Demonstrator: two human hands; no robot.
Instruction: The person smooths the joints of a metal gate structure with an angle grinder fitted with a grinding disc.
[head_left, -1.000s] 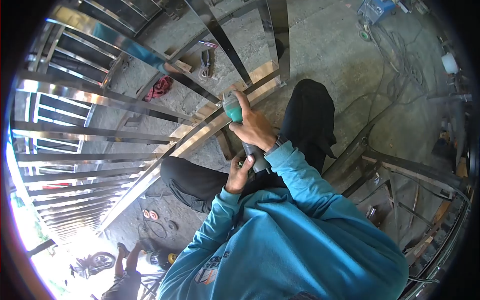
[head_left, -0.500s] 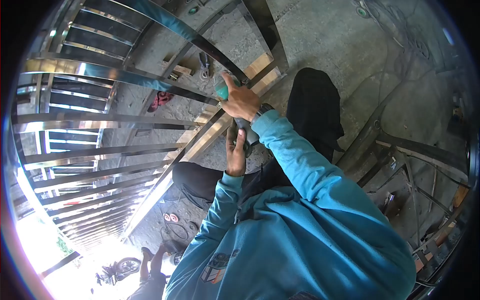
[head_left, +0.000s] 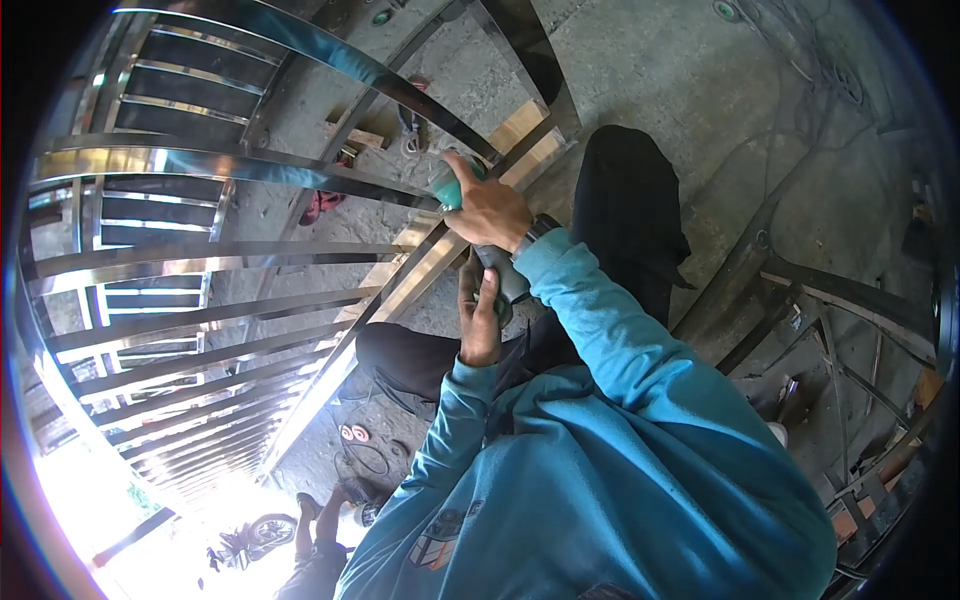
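Note:
A power tool point(head_left: 508, 275) with a dark body and a green head is held between both hands at the metal frame. My right hand point(head_left: 490, 212) wraps over its green front part, index finger stretched along it. Lower down, my left hand point(head_left: 480, 318) is closed round the dark rear body. The tool's head is beside the corner where shiny metal bars point(head_left: 390, 190) meet a long rail point(head_left: 400, 268); its working end is hidden. Light wooden pieces point(head_left: 520, 125) lie under the rail.
Another slatted frame point(head_left: 190, 75) is at the upper left. Pliers point(head_left: 410, 130) and a red cloth point(head_left: 322, 204) lie on the floor. Cables point(head_left: 830, 85) are upper right, metal framework point(head_left: 850, 300) right. A person's legs point(head_left: 318, 520) and a motorcycle point(head_left: 255, 535) show lower left.
Both hands and the tool appear slightly farther right in view, my left hand also a little lower. The view has shifted slightly. Both hands keep their hold.

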